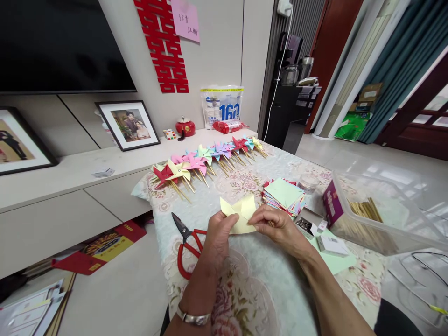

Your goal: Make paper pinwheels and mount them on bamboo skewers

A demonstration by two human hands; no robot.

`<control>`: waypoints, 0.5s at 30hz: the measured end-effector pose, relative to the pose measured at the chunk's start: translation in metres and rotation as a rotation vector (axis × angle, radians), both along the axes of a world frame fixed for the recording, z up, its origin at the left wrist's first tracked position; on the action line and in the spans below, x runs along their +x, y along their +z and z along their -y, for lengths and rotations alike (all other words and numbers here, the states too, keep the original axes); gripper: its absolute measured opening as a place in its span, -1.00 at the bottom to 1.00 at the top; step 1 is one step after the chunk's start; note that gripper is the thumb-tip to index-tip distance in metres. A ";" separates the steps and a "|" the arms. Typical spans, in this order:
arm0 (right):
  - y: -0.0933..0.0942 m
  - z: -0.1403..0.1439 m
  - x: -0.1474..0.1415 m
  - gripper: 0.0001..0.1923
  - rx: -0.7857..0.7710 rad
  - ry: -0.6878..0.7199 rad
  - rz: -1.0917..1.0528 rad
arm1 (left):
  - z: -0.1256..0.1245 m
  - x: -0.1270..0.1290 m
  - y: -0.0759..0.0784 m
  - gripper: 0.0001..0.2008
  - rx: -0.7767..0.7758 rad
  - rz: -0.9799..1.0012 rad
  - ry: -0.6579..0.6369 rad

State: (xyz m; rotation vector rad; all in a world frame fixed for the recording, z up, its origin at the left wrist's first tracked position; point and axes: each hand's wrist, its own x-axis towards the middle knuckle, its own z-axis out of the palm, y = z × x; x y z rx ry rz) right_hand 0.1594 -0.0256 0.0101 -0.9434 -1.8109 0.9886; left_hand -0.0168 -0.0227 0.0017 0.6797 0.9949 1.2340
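Both hands pinching a pale yellow cut paper square over the floral-clothed table.

My left hand (217,232) is closed on the left edge of the pale yellow cut paper square (241,215); my right hand (276,226) pinches its right side near the centre, where a thin pin or stick tip may sit, too small to tell. The sheet lies between my hands, its points rising away from me, both hands equally close. Red-handled scissors (187,242) lie just left of my left hand. To the right, a stack of coloured paper squares (284,195), a small open box of pins (308,224), and a clear plastic tub (385,219) holding wooden sticks (364,211). A row of finished paper pinwheels (206,161) lies beyond on the floral tablecloth (245,289).
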 end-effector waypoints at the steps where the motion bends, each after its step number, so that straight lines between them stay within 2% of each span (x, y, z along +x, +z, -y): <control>1: 0.000 0.000 0.001 -0.87 -0.002 0.003 0.004 | 0.000 0.000 0.000 -0.73 0.006 -0.004 0.001; 6: 0.000 -0.001 0.001 -0.89 0.000 0.007 0.049 | 0.002 0.001 -0.001 -0.70 0.034 -0.054 0.000; 15: 0.004 0.001 -0.006 -0.88 -0.075 -0.091 0.135 | -0.003 0.006 -0.007 -0.71 0.004 -0.138 -0.033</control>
